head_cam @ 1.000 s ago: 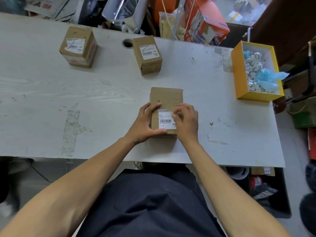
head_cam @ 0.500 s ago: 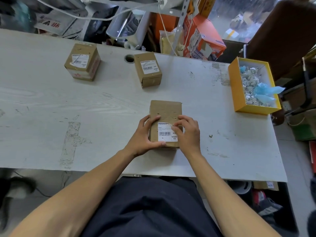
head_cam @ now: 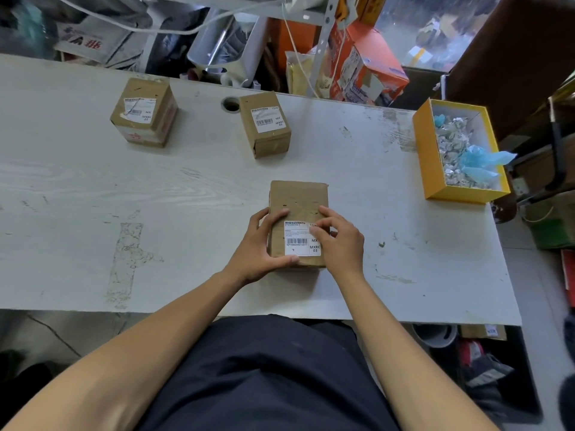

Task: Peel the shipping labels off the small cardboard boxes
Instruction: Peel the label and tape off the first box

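The right hand [head_cam: 340, 241] has its fingers curled, with the fingertips [head_cam: 320, 229] pressed on the upper right corner of a white shipping label [head_cam: 299, 239]; whether that corner has lifted cannot be told. The left hand [head_cam: 259, 244] grips the near box [head_cam: 298, 213] from its left side, fingers bent against the side and thumb lying along the near edge just below the label. This brown cardboard box lies flat near the front edge of the white table [head_cam: 186, 197], in front of the person, and the label sits on the near half of its top face.

Farther back stand 2 more small boxes, each with a label still on top: the middle box [head_cam: 266, 124] beside a round cable hole [head_cam: 231, 104], and the left box [head_cam: 143, 112] well to its left. At the right edge of the table sits a yellow tray [head_cam: 424, 157] holding crumpled paper scraps and blue plastic.
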The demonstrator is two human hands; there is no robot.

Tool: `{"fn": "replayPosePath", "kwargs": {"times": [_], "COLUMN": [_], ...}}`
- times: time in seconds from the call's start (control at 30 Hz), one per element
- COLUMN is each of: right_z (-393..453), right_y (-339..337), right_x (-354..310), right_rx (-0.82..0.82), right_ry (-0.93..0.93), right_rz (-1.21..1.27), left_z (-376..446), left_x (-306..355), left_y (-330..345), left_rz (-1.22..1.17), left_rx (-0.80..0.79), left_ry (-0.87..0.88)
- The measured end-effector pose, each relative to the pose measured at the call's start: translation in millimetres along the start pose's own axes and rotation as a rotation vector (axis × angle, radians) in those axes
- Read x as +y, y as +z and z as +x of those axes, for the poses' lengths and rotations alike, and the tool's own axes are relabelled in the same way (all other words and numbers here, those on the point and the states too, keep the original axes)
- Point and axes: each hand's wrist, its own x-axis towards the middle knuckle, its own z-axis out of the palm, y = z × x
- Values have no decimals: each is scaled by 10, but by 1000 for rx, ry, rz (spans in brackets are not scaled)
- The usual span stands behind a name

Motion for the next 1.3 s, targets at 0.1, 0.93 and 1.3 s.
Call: {"fn": "replayPosePath", "kwargs": {"times": [0.1, 0.93, 1.3], "right_z": [-10, -70, -68], "right_y": [-20, -18, -83], "right_x": [-49, -117, -145], "right_rx": [2, 0, -35], "right_ry": [30, 46, 64], "right_rz": [39, 80, 81], "left_z": [-3, -25, -29], "left_x": [15, 7, 30], "left_y": [-3, -44, -30], "left_rz": [6, 30, 35], "left_rx": [0, -27, -13], "left_ry": [2, -48, -35]}}
